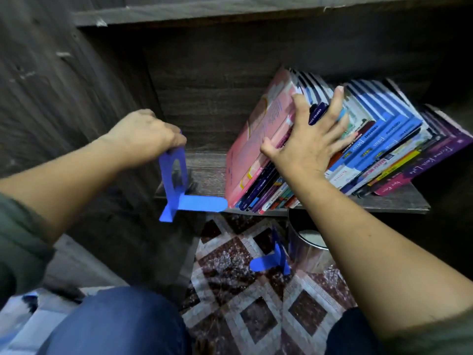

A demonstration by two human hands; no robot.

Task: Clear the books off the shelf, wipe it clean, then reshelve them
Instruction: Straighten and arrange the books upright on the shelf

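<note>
- Row of paperback and hardback books: stands on the dark wood-grain shelf board, at about 2 o'clock in the view. The whole row leans toward 9 o'clock. The large pink-covered book is the outermost on that side.
- Your right hand: splayed flat over the books' top edges and spines with straight fingers, pressing rather than gripping. One dark-blue spine pokes up between two fingers.
- Your left hand: clenched round the top of the blue sheet-metal bookend, at 9 o'clock of the row. Its flat tongue points at the pink book, and the tip is at or just short of the book's foot.
- Step, as judged: the bookend is being shifted while the row is braced. I cannot tell whether it is going in or coming out.
- Doing it well: press with the right palm until the row stands without help, since the lean will probably fan the books toward 9 o'clock. Slide the tongue flat along the board without lifting it. Watch the front lip, because the spines sit close to it.
- At 6 o'clock: a second blue bookend lies on the patterned tile floor, beside a shiny metal bin under the shelf. Mind both.
</note>
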